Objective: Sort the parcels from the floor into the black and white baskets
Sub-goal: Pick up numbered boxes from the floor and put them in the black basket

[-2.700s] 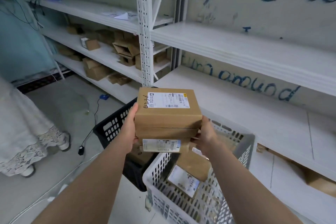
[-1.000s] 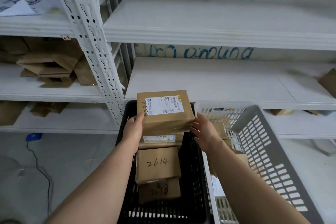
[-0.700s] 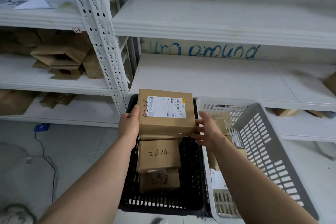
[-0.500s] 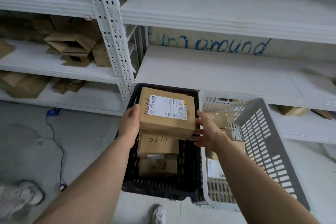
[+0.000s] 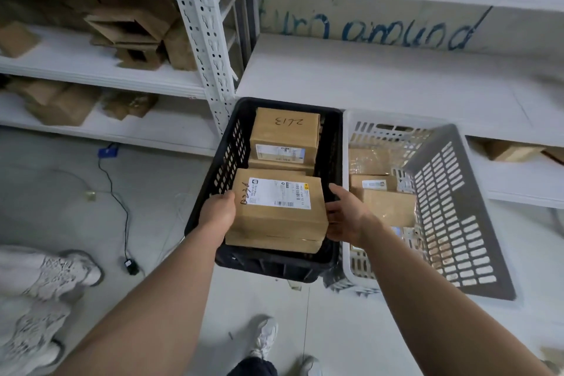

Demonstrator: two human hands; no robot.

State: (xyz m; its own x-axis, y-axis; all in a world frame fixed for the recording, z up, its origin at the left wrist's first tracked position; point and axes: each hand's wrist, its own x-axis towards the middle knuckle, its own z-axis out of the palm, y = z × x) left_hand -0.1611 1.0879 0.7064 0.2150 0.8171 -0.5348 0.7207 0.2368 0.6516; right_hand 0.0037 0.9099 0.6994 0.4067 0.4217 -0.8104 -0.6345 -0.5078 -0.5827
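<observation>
You hold a labelled parcel (image 5: 277, 214) between both hands, low inside the near half of the black basket (image 5: 231, 149). Your left hand (image 5: 218, 212) grips the parcel's left side, with the fingers wrapped out of sight round the edge. Your right hand (image 5: 345, 217) clasps the right side, thumb up by the top corner. The parcel is a brown carton with a white shipping label and a handwritten number on its top face, and it is tilted a little towards you. Its underside is hidden, so it may be resting on what lies below, but you cannot tell from here. Just beyond it, in the far half of the same basket, sits a second parcel (image 5: 285, 134) with "2613" written on top, upside down from where you stand. The white basket (image 5: 457, 207) stands touching the black one on its right and holds several more brown parcels (image 5: 387, 207). Both baskets sit on the floor (image 5: 146, 223) against a white shelf unit (image 5: 381, 79), and blue writing (image 5: 366, 30) runs along the wall behind it. To the far left, the shelves carry loose cardboard boxes (image 5: 131, 36). A black cable (image 5: 117, 195) trails across the floor on the left. Your shoe (image 5: 264, 336) shows at the near edge, and another person's pale shoes (image 5: 45, 284) are at the near left.
</observation>
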